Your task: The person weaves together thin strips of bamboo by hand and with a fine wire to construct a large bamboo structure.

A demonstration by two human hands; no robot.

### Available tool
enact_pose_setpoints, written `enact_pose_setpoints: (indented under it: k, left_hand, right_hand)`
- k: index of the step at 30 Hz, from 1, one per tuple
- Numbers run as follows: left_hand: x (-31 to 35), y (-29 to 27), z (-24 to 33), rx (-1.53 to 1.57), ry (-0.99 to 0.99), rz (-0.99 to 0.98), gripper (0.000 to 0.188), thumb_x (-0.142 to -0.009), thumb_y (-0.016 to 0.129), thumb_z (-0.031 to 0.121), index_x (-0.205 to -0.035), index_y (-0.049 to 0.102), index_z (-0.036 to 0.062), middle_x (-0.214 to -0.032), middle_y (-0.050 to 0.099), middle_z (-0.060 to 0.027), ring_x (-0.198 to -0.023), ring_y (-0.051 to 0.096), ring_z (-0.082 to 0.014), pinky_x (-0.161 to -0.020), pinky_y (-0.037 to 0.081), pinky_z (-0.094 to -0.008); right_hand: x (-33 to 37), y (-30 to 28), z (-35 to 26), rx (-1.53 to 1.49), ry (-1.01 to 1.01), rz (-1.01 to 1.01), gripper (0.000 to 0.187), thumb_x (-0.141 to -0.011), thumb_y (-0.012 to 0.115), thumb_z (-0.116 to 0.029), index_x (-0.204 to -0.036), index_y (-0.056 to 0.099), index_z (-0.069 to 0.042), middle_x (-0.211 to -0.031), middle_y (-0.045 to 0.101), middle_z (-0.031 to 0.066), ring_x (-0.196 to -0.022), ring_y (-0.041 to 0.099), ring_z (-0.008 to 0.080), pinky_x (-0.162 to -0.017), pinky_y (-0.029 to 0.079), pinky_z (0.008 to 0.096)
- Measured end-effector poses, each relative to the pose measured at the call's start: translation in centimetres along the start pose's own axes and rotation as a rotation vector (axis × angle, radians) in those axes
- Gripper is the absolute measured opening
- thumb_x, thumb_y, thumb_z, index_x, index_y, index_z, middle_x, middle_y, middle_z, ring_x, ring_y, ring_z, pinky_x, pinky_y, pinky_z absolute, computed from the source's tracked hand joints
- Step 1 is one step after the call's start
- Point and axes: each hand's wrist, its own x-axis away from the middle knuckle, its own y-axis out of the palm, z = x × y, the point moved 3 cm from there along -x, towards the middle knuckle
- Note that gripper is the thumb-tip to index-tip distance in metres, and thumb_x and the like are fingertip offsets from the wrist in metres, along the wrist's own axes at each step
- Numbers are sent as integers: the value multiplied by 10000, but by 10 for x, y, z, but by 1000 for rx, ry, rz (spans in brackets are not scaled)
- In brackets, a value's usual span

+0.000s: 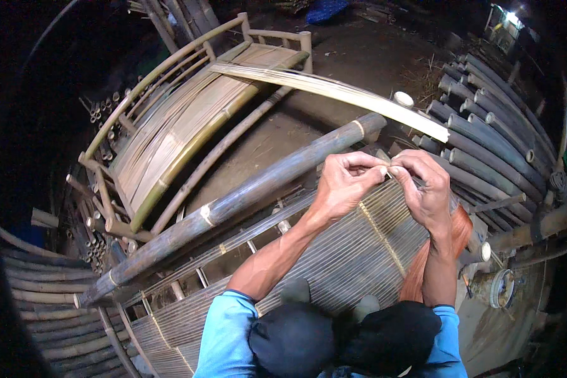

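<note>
My left hand (349, 183) and my right hand (425, 183) meet fingertip to fingertip, each closed in a pinch. What they pinch is too small to make out. Below them spreads a woven screen of thin bamboo slats (334, 252), tied across by pale cords. A bundle of reddish-brown strands (462, 230) lies over the screen's right side, partly behind my right forearm. Just beyond my hands, a thick dark bamboo pole (277, 173) runs diagonally along the far edge of the screen.
A bamboo bench (170, 113) stands at the far left. Long pale bamboo strips (346, 94) reach from it toward the right. Stacked bamboo poles (498, 132) fill the right side; more poles (50, 296) lie at lower left. A round container (503, 288) sits at right.
</note>
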Motion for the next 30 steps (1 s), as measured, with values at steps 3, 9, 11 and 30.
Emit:
enact_pose_setpoints:
  k: [3,9,11,30]
  left_hand:
    - [-1,-1,2,-210,133,128,179,-836,797,111,-949,750,-20,-760,702,-50,-658,602,-62,-562,471,-217]
    - [-6,-2,-31,27,-79,106,192,-867,756,90,-994,730,-51,-759,685,-70,-596,584,-85,-520,470,-220]
    - [-5,-5,-41,107,-26,7,204,-883,719,64,-1048,719,-55,-832,696,-82,-638,604,-98,-562,492,-230]
    - [5,-13,-30,-8,75,60,417,-888,660,-68,-1285,536,-102,-944,690,-119,-804,672,-144,-693,563,-240]
  right_hand:
    - [15,2,27,-426,533,-113,181,-929,689,-171,-906,691,9,-868,698,40,-791,648,126,-663,506,289]
    - [25,16,30,-602,608,-98,168,-941,687,-160,-954,715,5,-861,704,36,-743,615,84,-650,479,228]
    - [27,24,27,-363,521,-108,153,-912,702,-122,-963,720,21,-830,709,45,-705,595,110,-641,463,256]
    - [39,43,41,-581,754,-124,124,-843,769,-25,-933,708,35,-888,723,76,-824,680,91,-698,544,206]
